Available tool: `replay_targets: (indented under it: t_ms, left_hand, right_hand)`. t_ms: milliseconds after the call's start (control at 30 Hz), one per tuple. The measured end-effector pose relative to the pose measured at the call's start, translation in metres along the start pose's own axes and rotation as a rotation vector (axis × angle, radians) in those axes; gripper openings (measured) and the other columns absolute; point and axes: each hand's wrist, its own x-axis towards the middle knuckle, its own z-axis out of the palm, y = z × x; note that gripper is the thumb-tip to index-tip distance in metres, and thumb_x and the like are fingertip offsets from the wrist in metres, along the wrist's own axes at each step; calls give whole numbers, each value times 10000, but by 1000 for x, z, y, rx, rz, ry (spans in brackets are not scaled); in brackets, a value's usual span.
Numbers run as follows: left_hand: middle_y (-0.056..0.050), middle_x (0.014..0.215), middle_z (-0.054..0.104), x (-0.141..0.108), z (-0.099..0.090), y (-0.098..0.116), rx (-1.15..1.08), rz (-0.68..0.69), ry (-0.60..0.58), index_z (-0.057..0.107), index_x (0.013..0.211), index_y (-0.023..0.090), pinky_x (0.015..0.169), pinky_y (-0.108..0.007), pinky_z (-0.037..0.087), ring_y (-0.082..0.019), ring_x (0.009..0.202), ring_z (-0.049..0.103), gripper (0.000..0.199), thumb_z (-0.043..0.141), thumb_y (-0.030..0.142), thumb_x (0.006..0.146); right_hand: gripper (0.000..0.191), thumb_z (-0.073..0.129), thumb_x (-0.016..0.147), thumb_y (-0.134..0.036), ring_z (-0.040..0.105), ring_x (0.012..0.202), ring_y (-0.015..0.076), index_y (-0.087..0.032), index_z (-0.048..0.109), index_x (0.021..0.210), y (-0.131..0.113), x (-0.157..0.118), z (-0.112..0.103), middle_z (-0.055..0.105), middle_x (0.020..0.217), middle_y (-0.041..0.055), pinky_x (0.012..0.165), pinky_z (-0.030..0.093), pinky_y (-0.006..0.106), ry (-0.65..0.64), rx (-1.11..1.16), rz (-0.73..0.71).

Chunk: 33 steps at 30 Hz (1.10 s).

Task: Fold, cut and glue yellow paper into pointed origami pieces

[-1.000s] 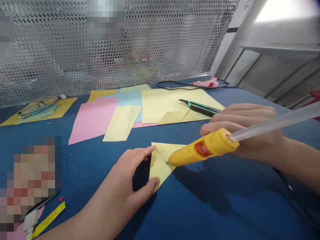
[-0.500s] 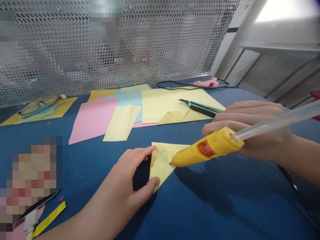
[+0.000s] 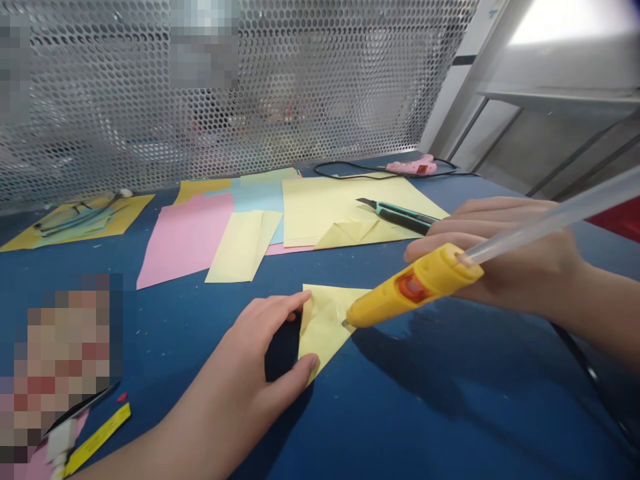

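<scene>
A folded piece of pale yellow paper (image 3: 325, 327) lies on the blue table. My left hand (image 3: 260, 360) holds down its left side, index fingertip at the upper corner and thumb at the lower edge, the two spread apart. My right hand (image 3: 510, 253) is closed round a yellow glue gun (image 3: 415, 287) with a clear glue stick (image 3: 555, 217) in its back end. The gun's metal nozzle is at the right part of the paper, beside a shiny streak. The gun hides the paper's right corner.
Behind lie pink paper (image 3: 187, 237), a folded cream strip (image 3: 240, 247), a large yellow sheet (image 3: 320, 207), a green-black cutter (image 3: 400, 217) and a pink glue gun (image 3: 415, 165). A perforated metal panel (image 3: 300, 87) bounds the back. A yellow strip (image 3: 100, 437) lies lower left.
The yellow glue gun in my right hand has shifted slightly, its nozzle a little up and right over the paper. My left hand stays in place. Red shows at the right edge.
</scene>
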Motion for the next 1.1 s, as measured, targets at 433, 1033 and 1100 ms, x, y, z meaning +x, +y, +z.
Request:
replay_targets:
  t_ms: [433,1033,1100]
  left_hand:
    - [35,1183,640,-2,0,-3,11,13,-1,533,1311,384,916,-305,504,-173,1047,599,440,601,376,876]
    - [27,1209,648,1,-3,2,105,115,-9,505,1300,346,897,-309,527,-173,1080,610,386,556,305,919]
    - [24,1206,654,2,-2,4,124,157,-15,505,1288,336,909,-320,523,-179,1090,611,353,525,293,938]
  right_hand:
    - [539,297,1035,-508,583,488,144,-240,547,639,0,8,1,657,555,-5,503,435,279,42,-10,-129]
    - [219,650,673,-388,388,447,96,-209,530,712,2,14,10,479,524,-55,446,286,247,-221,452,753]
    - [312,688,688,-472,370,475,90,-203,537,736,7,14,12,467,559,-55,457,266,249,-240,479,835]
